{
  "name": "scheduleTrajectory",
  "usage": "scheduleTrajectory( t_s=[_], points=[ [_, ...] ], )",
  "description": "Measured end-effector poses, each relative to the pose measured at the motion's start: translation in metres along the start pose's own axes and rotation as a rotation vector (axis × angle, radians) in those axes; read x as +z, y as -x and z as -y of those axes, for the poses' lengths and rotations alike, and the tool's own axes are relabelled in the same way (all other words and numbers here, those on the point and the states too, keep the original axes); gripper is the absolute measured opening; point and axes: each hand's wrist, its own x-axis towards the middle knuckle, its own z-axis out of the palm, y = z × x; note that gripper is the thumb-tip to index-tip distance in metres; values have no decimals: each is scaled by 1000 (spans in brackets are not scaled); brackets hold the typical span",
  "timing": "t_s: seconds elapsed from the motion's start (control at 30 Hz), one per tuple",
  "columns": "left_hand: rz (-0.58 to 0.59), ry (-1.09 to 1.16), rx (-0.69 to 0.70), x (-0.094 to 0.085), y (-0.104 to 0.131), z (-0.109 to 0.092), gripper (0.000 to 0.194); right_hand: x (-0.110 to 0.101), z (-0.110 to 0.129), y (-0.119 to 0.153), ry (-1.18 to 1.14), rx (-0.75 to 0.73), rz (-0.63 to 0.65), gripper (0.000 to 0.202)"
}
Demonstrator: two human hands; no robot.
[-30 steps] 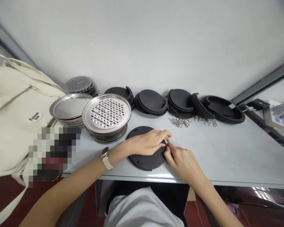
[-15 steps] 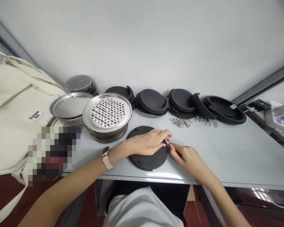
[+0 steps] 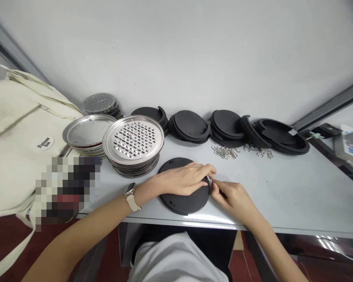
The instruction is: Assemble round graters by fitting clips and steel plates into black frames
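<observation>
A flat, round black plastic disc (image 3: 186, 203) with small slots lies near the table's front edge. My left hand (image 3: 190, 178) rests across it, its thumb and fingers curled at the disc's right edge and gripping there. Right beside that edge, my right hand (image 3: 231, 199) is closed in a pinch, close to the left fingertips. Whatever small thing is between the right fingers is hidden. Behind the hands lies a pile of small metal clips and rings (image 3: 225, 151).
Left of the disc stands a stack of round metal grater plates (image 3: 132, 147), with plain metal plates (image 3: 88, 132) beyond. Several stacks of black round parts (image 3: 190, 124) line the wall. A cream bag (image 3: 20, 145) takes up the left end of the table (image 3: 282, 196).
Both hands stay at the disc's right edge with only slight finger movement. The right hand's pinch has shifted a little. The disc lies almost as before.
</observation>
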Motion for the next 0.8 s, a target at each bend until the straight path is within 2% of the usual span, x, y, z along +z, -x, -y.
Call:
scheduleTrajectory(
  t_s=[0.33, 0.8],
  points=[
    [11, -110, 33, 1, 0, 0, 27, 1, -1, 1, 36, -35, -76, 37],
    [-33, -139, 43, 3, 0, 2, 32, 6, -5, 2, 65, -99, -149, 35]
  ],
)
